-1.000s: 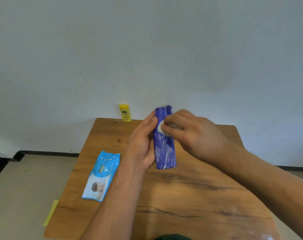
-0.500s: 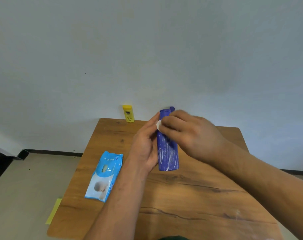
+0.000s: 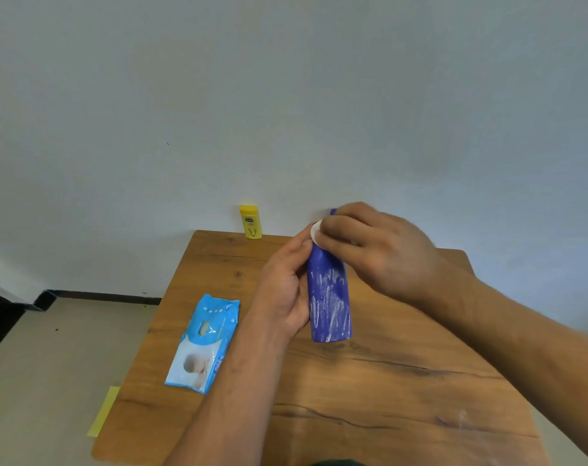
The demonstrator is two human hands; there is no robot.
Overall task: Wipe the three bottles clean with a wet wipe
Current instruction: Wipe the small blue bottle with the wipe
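Observation:
A blue bottle [image 3: 329, 304] streaked with white is held above the wooden table [image 3: 369, 398]. My left hand [image 3: 282, 290] grips its left side. My right hand [image 3: 373, 250] covers the bottle's top and pinches a white wet wipe [image 3: 316, 232] against it; only a small bit of the wipe shows. A second blue bottle's tip [image 3: 333, 211] peeks out behind my right hand. A small yellow bottle [image 3: 250, 222] stands upright at the table's far edge by the wall.
A light blue wet wipe pack [image 3: 203, 343] lies flat on the table's left part. The table's left edge drops to a beige floor, where a yellow strip [image 3: 103, 412] lies. A white wall stands right behind the table.
My right hand with the wipe has slid up the blue bottle from its upper body to its top. My left hand keeps its grip on the bottle.

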